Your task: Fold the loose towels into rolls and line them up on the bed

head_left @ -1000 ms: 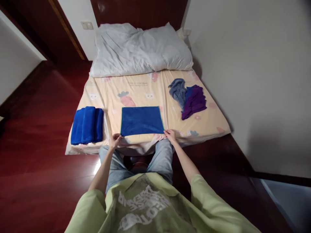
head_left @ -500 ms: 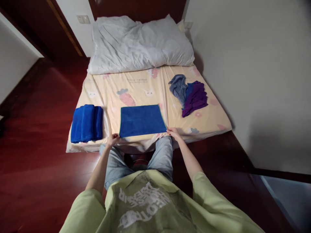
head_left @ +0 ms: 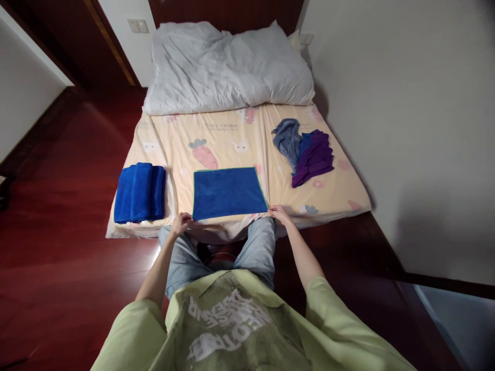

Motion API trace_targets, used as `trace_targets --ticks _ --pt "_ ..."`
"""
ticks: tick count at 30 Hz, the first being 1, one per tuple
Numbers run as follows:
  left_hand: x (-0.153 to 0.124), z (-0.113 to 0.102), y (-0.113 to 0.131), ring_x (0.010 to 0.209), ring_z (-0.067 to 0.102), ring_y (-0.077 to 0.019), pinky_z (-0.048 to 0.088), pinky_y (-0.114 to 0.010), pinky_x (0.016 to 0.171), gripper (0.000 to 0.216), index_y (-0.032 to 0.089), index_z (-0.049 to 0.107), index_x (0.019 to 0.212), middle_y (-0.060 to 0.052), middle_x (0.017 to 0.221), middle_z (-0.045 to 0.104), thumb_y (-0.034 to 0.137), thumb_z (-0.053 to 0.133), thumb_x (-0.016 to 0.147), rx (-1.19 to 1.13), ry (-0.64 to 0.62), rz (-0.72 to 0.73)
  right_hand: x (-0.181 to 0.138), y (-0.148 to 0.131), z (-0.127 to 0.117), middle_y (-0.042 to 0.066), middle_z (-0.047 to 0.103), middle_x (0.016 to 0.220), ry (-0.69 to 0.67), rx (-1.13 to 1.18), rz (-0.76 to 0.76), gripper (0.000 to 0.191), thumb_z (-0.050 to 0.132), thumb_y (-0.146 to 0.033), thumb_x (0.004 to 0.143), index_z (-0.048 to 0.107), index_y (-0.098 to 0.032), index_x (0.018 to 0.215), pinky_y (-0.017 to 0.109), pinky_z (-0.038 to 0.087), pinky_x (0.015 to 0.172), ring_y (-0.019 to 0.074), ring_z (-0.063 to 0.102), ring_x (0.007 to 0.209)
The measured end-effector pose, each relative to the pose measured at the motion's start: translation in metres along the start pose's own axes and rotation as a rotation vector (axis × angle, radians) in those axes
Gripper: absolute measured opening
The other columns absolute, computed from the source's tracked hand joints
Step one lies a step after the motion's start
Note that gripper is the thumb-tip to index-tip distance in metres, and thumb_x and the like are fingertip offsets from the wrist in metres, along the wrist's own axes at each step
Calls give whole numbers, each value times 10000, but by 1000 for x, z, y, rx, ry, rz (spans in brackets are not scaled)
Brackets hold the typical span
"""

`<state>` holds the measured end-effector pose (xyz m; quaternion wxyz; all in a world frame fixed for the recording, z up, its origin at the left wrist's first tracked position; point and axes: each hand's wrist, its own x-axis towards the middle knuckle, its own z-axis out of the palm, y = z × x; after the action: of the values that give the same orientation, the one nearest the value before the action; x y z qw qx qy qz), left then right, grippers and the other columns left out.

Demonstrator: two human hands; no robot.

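A blue towel (head_left: 230,192) with a thin green edge lies flat on the bed, close to its front edge. My left hand (head_left: 181,223) pinches the towel's near left corner. At the near right corner, my right hand (head_left: 279,213) grips the cloth between thumb and fingers. To the left sits a stack of folded blue towels (head_left: 139,192), apart from my left hand. Crumpled cloths lie to the right: a grey one (head_left: 286,138) and a purple one (head_left: 315,158), with a bit of blue between them.
The bed (head_left: 174,154) has a cream sheet printed with carrots and rabbits. A bulky white quilt or pillow (head_left: 232,69) fills its head end, against a dark headboard (head_left: 228,13). A pale wall (head_left: 394,129) runs along the right; dark red flooring (head_left: 69,247) lies to the left.
The view has shifted slightly. Both hands keep hold of the towel's near corners, and the towel lies much as before.
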<state>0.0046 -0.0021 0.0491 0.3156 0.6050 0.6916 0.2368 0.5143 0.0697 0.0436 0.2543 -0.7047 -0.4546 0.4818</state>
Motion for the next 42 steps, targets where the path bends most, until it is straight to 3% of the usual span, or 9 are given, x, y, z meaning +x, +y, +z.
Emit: trace_targets --ticks 5,12,17,22,27,32,37,39,42 --pt "-7 5 1 931 685 -291 549 -396 939 163 208 721 721 -108 894 709 362 676 697 49 33 -21 -4 1 -6 -25 593 522 -14 -54 8 62 719 -226 646 675 -183 643 233 393 521 134 518 527" --pt "-1 8 2 951 669 -299 532 -418 975 289 207 720 732 -115 847 697 490 675 771 54 7 16 2 -2 -5 10 668 582 -30 -152 9 57 739 -220 636 698 -182 622 245 479 600 170 613 616" --pt "0 6 1 907 675 -305 537 -436 961 251 214 694 670 -113 803 672 459 714 717 122 18 22 7 6 -4 -47 478 383 -74 -247 82 149 743 -162 636 657 -184 516 224 369 464 112 441 403" --pt "18 -12 -8 795 670 -267 554 -364 831 335 245 686 648 -86 739 683 552 619 762 104 -181 69 17 2 -8 -28 521 395 -71 -280 74 178 767 -107 602 649 -190 498 239 428 493 138 523 420" --pt "82 -29 -8 842 717 -286 576 -356 789 405 231 740 873 -104 885 761 598 605 768 21 -95 -16 54 -29 -4 71 795 872 100 -199 -158 93 744 -223 740 759 -206 830 313 584 839 228 746 868" --pt "174 -29 11 965 727 -314 590 -408 894 398 156 750 1022 -184 1094 743 443 581 804 34 66 44 113 -66 23 103 795 1029 210 -207 -236 218 665 -272 862 742 -189 1048 355 576 952 240 745 954" --pt "243 -19 29 1143 677 -340 457 -489 1131 346 170 765 1072 -164 1170 758 312 545 846 124 64 234 162 -93 40 159 749 1162 325 -399 -351 313 632 -298 917 726 -148 1175 444 506 1098 291 674 1151" --pt "260 -15 32 1139 676 -339 455 -480 1125 334 185 776 1054 -150 1152 766 312 534 861 139 30 292 173 -101 40 185 682 1334 311 -481 -520 378 629 -278 928 701 -140 1274 474 440 1175 311 595 1299" --pt "280 -12 33 1048 692 -328 508 -427 1033 287 216 789 950 -127 1018 770 371 566 857 149 -36 344 186 -111 39 149 657 1405 109 -561 -754 377 606 -221 951 699 -173 1313 463 385 1228 291 520 1404"
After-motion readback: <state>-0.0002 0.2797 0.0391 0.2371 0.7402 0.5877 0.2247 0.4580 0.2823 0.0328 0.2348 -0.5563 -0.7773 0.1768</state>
